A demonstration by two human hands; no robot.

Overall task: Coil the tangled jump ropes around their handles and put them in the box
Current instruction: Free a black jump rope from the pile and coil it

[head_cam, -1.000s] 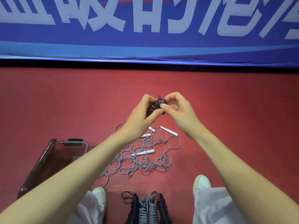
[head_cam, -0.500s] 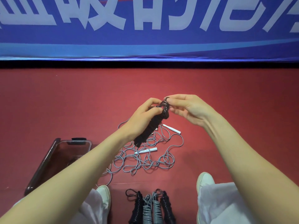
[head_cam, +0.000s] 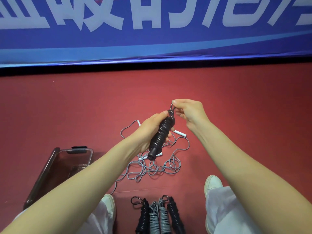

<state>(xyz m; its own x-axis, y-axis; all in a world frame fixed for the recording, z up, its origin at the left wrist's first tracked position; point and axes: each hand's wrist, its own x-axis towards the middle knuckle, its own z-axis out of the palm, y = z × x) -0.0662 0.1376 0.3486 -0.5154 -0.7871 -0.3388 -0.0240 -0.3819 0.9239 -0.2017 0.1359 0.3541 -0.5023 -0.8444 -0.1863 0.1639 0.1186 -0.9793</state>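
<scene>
Right of the clear box (head_cam: 50,166), held off the floor: left hand (head_cam: 148,132) clenched round the coiled black jump rope (head_cam: 160,137), probably so the wraps don't slip. Right hand (head_cam: 189,112) pinches the end loop (head_cam: 172,108) at the coil's top, likely snugging it to lock the coil. Grey tangled rope (head_cam: 155,168) lies on the floor right of the box. Four finished coils (head_cam: 158,215) lie right of the box, nearer the person, not boxed yet.

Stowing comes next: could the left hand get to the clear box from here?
Likely yes: the box sits open down-left of the left hand, nothing between; the right hand must first release the black rope.
</scene>
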